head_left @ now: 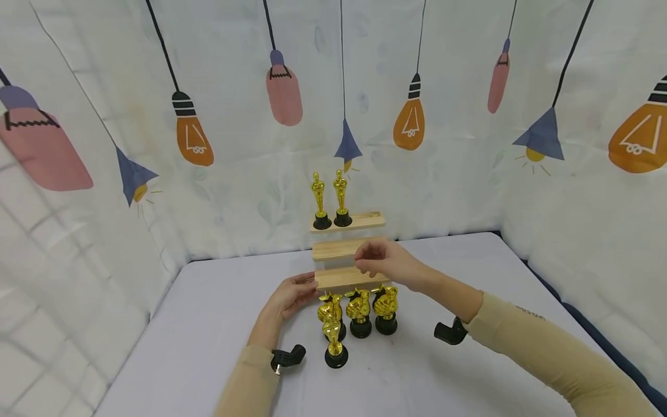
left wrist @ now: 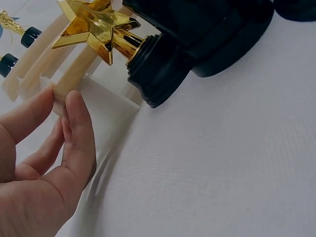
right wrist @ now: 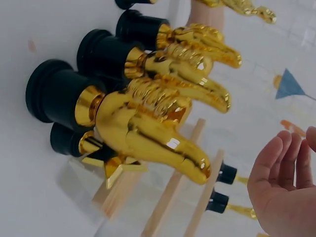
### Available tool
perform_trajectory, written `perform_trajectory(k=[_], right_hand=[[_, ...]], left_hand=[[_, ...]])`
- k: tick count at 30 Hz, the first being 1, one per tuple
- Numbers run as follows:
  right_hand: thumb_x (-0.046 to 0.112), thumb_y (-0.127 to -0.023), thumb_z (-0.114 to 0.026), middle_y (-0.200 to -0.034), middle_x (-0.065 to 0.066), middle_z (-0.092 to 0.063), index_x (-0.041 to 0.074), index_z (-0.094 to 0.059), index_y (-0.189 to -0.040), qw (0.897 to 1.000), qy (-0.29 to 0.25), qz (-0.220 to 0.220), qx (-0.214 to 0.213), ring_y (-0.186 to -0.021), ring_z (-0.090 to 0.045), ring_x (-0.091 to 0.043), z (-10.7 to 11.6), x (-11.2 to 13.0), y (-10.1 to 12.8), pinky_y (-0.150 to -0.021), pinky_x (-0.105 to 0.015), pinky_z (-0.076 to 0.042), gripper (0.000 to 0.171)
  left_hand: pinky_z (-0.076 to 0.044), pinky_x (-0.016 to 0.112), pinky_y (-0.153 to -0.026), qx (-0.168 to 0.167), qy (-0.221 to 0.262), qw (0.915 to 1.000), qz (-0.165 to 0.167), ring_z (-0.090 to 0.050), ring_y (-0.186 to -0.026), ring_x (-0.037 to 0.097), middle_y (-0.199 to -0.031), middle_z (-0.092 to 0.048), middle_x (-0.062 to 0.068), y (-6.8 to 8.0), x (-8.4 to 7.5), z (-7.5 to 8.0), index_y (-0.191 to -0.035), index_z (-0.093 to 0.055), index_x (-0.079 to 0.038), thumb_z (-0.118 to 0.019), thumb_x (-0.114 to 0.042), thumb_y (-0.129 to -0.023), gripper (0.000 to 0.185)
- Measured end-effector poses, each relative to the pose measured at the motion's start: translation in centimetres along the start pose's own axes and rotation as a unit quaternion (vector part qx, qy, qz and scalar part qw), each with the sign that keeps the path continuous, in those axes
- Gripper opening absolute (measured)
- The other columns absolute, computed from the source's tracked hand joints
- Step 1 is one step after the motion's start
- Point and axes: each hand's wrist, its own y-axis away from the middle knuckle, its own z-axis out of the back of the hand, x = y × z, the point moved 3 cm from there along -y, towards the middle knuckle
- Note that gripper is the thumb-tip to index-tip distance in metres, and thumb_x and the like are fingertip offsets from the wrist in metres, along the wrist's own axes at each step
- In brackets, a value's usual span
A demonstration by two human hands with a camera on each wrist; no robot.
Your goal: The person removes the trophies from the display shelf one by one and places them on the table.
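My left hand pinches the left end of the lowest wooden step of a display stand between thumb and fingers. Above that step hovers my right hand, fingers loosely bent, holding nothing. Two gold figure statuettes on black bases stand at the left of the top step. In front of the stand are three gold thumbs-up trophies in a row, and a gold figure statuette stands nearest me. Star trophies are partly hidden behind the thumbs; one star trophy shows close to my left hand.
A white cloth covers the table. Behind it hangs a curtain printed with lamps and bulbs. Each wrist wears a black band with a small camera. The stand has a middle wooden step.
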Motion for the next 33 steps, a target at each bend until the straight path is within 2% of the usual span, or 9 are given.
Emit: perform_trajectory(k=[3, 7, 10, 17, 21, 25, 27, 33], right_hand=[[0.012, -0.103, -0.064, -0.105, -0.014, -0.065, -0.003, -0.063, -0.116, 1.000, -0.008, -0.014, -0.017, -0.103, -0.057, -0.047, 0.4, -0.2, -1.0, -0.079, -0.036, -0.057, 0.020], [0.012, -0.104, -0.063, -0.114, -0.027, -0.062, -0.009, -0.059, -0.122, 0.998, -0.011, -0.027, -0.047, -0.100, -0.060, -0.039, 1.3, -0.3, -2.3, -0.082, -0.038, -0.055, 0.028], [0.012, -0.104, -0.062, -0.116, -0.031, -0.060, -0.008, -0.060, -0.121, 0.997, -0.006, -0.029, -0.068, -0.096, -0.061, -0.033, 2.0, -0.6, -3.5, -0.081, -0.038, -0.056, 0.027], [0.011, -0.103, -0.063, -0.104, -0.014, -0.064, -0.006, -0.061, -0.119, 0.993, -0.028, -0.041, -0.107, -0.109, -0.056, -0.050, 3.4, -2.3, -5.8, -0.087, -0.044, -0.058, 0.023], [0.008, -0.103, -0.063, -0.105, -0.016, -0.064, -0.007, -0.060, -0.118, 0.992, -0.031, -0.030, -0.121, -0.105, -0.059, -0.046, 4.0, -2.8, -6.9, -0.084, -0.039, -0.060, 0.022], [0.006, -0.102, -0.063, -0.107, -0.017, -0.064, -0.006, -0.061, -0.117, 0.990, -0.031, -0.021, -0.133, -0.096, -0.063, -0.031, 4.7, -3.2, -8.2, -0.089, -0.046, -0.059, 0.019], [0.005, -0.102, -0.062, -0.110, -0.018, -0.063, -0.009, -0.060, -0.120, 0.990, -0.033, -0.024, -0.138, -0.099, -0.063, -0.032, 5.0, -3.4, -8.7, -0.092, -0.049, -0.057, 0.023], [0.006, -0.103, -0.062, -0.120, -0.021, -0.058, -0.015, -0.052, -0.132, 0.988, -0.045, -0.040, -0.141, -0.115, -0.059, -0.046, 5.6, -3.8, -10.4, -0.098, -0.048, -0.054, 0.037]], left_hand=[[-0.058, 0.032, -0.089, 0.001, -0.001, 1.0000, -0.006, -0.068, -0.100, 0.020, -0.133, -0.058, 0.024, 0.0, 0.0, 0.0, -0.148, -0.043, 0.011, -0.065, 0.001, -0.099, 0.054], [-0.058, 0.031, -0.089, 0.001, 0.002, 0.9999, -0.010, -0.068, -0.100, 0.020, -0.134, -0.058, 0.025, -0.1, 0.1, 0.0, -0.148, -0.044, 0.011, -0.063, 0.001, -0.100, 0.052], [-0.058, 0.031, -0.089, -0.001, 0.007, 0.9999, -0.008, -0.068, -0.101, 0.020, -0.133, -0.058, 0.024, -0.1, -0.1, 0.0, -0.147, -0.045, 0.010, -0.064, 0.002, -0.100, 0.052], [-0.059, 0.032, -0.088, 0.002, 0.013, 0.9999, -0.005, -0.068, -0.102, 0.022, -0.132, -0.058, 0.024, -0.1, 0.1, 0.0, -0.147, -0.044, 0.011, -0.063, 0.003, -0.099, 0.052], [-0.059, 0.031, -0.088, 0.006, 0.013, 0.9999, -0.004, -0.068, -0.101, 0.020, -0.131, -0.058, 0.024, -0.1, 0.3, 0.0, -0.147, -0.043, 0.012, -0.062, 0.003, -0.100, 0.052], [-0.058, 0.031, -0.088, 0.008, 0.011, 0.9999, -0.009, -0.068, -0.101, 0.020, -0.132, -0.058, 0.025, -0.1, 0.2, 0.1, -0.148, -0.043, 0.012, -0.063, 0.002, -0.100, 0.053], [-0.058, 0.031, -0.089, 0.007, 0.011, 0.9999, -0.010, -0.067, -0.102, 0.021, -0.134, -0.057, 0.025, -0.1, 0.2, 0.1, -0.148, -0.043, 0.012, -0.064, 0.002, -0.100, 0.053], [-0.058, 0.032, -0.089, 0.006, 0.011, 0.9999, -0.009, -0.067, -0.104, 0.022, -0.136, -0.055, 0.027, -0.1, 0.2, 0.1, -0.148, -0.043, 0.011, -0.064, 0.002, -0.100, 0.054]])
